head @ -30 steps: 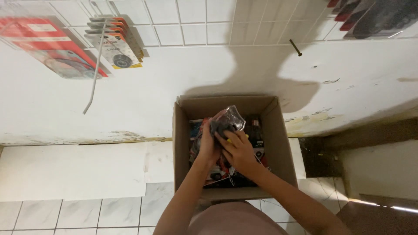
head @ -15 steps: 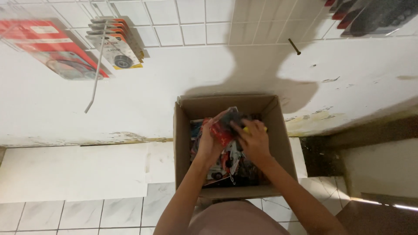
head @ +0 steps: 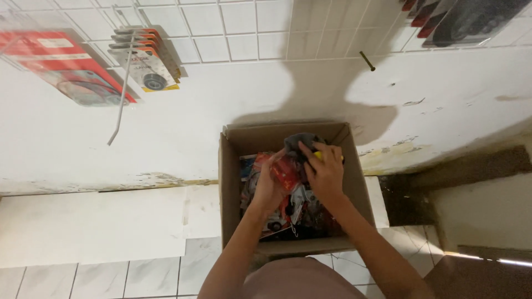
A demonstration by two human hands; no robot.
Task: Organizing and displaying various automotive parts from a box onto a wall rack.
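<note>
Red-and-clear plastic blister packs [head: 285, 171] lie heaped in the open brown cardboard box [head: 230, 188] at the middle of the frame, against the white wall [head: 183, 127]. The left hand [head: 270, 185] has its fingers curled around one red pack at the top of the heap. The right hand [head: 326, 173] rests just beside it, fingers spread over a dark grey pack [head: 299, 142]. Such packs look light, stiff and slick; edges seem the surest hold. At upper left, carded goods [head: 147, 61] hang on a white wire grid [head: 233, 27].
</note>
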